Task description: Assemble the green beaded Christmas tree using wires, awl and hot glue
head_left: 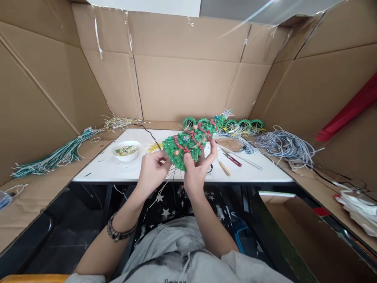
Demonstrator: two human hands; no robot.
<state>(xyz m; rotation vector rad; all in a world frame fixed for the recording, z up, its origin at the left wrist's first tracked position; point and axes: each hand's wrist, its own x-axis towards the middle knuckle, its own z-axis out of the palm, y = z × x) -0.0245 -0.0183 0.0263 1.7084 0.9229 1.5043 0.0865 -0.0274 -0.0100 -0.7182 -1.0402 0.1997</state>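
Note:
A green glittery Christmas tree ornament (188,142), trimmed with red garland and small baubles, lies tilted in the air with its clear star (228,113) pointing up and right. My right hand (198,167) grips it from below, thumb on the front and fingers spread behind. At the tree's wide base, my left hand (155,167) is closed, its fingertips pinched close to the rim; what lies between them is hidden. Thin pale wires (165,188) hang under the base between my hands.
On the white table (97,169) stand a white bowl (126,151) of wire bits, a wooden-handled tool (224,168) and red-handled pliers (233,159). Wire bundles (287,145) lie at right, green-and-white strands (59,155) at left, green rings (250,125) behind. Cardboard walls (188,86) enclose the table.

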